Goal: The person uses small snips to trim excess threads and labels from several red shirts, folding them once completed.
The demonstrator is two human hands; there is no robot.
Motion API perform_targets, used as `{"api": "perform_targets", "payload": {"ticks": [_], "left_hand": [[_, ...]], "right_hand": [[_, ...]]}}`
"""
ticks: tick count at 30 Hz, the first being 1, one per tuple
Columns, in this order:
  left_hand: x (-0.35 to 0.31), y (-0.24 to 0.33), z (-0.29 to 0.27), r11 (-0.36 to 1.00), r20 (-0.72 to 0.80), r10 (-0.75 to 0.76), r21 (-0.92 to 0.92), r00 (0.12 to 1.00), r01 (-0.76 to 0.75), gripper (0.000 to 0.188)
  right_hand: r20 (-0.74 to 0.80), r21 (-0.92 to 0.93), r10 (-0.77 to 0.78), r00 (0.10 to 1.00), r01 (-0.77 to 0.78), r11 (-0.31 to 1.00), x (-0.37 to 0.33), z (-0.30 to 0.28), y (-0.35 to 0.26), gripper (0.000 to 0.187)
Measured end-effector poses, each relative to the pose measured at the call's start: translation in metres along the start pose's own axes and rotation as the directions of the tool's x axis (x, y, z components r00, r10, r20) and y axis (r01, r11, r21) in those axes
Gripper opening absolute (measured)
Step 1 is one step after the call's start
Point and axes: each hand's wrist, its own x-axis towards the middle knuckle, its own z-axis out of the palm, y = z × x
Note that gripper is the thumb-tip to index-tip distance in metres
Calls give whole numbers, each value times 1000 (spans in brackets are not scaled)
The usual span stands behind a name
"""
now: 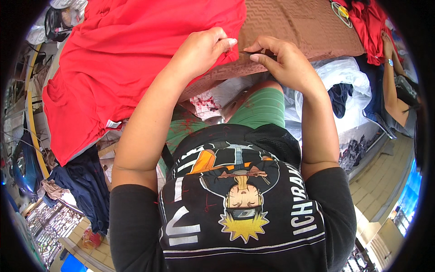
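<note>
A large red garment point(118, 54) lies across the left part of the brown patterned cloth point(290, 27) in front of me and hangs down at the near left. A white label point(113, 123) shows at its lower edge. My left hand point(204, 49) pinches a corner of the garment between thumb and fingers. Just to the right, my right hand point(287, 61) is closed on a small dark tool point(270, 55), most of it hidden in the palm; its kind cannot be made out. Its thin tip points toward the pinched corner, a short way apart from it.
White plastic bags point(358, 81) with dark cloth stand at the right, below the brown surface. Beyond, another person's arm point(389, 59) reaches to a second red garment point(364, 27). A looped yellow-white cord point(340, 13) lies at the far edge. Navy cloth point(86, 190) hangs at the left.
</note>
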Motion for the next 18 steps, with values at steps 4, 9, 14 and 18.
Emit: {"api": "perform_targets", "payload": {"ticks": [4,9,14,18], "left_hand": [[1,1,0,1000,5,10,15,1000,-10,28],[1,6,-1,999,7,-3,41,1000,3,27],[0,8,0,998,-13,18,53,1000,-17,27],[0,8,0,996,4,27,86,1000,-27,27]], "right_hand": [[1,-53,-35,999,35,998,3,2,1,20],[2,-46,-78,997,78,996,8,7,2,21],[15,-70,-118,993,119,990,13,10,2,19],[18,-75,-108,994,109,991,15,10,5,22]]}}
